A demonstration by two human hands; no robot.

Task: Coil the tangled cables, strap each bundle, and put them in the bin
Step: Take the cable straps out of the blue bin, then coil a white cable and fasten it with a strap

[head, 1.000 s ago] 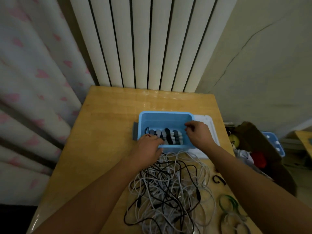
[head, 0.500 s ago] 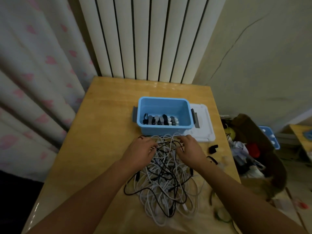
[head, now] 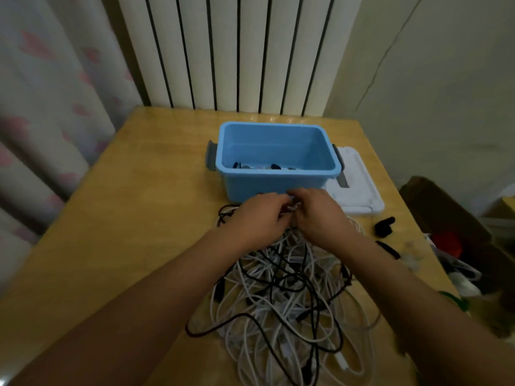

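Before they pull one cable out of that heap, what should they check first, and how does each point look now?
1. Both hands at the heap: ok; left hand and right hand meet at its far edge.
2. One cable gripped alone: cannot tell; fingers hide it.
3. Cable pile loose enough: not ok; white and black cables cross heavily.
4. Blue bin open, with room: ok.
5. Black strap within reach: ok; on the table right of the pile.
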